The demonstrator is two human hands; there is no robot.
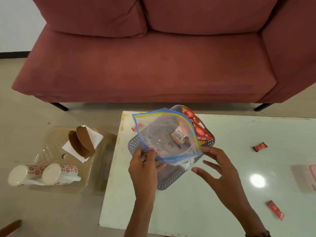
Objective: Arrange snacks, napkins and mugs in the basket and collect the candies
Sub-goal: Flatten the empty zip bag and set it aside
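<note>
My left hand (145, 165) pinches the near edge of a clear zip bag (159, 134) with a blue and yellow seal, held over a grey perforated basket (171, 178) on the white table (205, 194). Red snack packets (199, 130) and a salted peanuts packet (179, 134) lie in the basket, seen partly through the bag. My right hand (220, 173) hovers beside the bag's right corner, fingers spread, holding nothing. Red candies lie on the table: one (259, 146) at right, one (275, 210) at lower right, one (136, 127) behind the bag.
On a clear stool (51, 151) to the left lie two flowered mugs (44, 174) on their sides and white napkins (95, 137) in a brown holder (82, 144). A pink sofa (153, 65) stands beyond the table. A pink object (313, 177) sits at the right edge.
</note>
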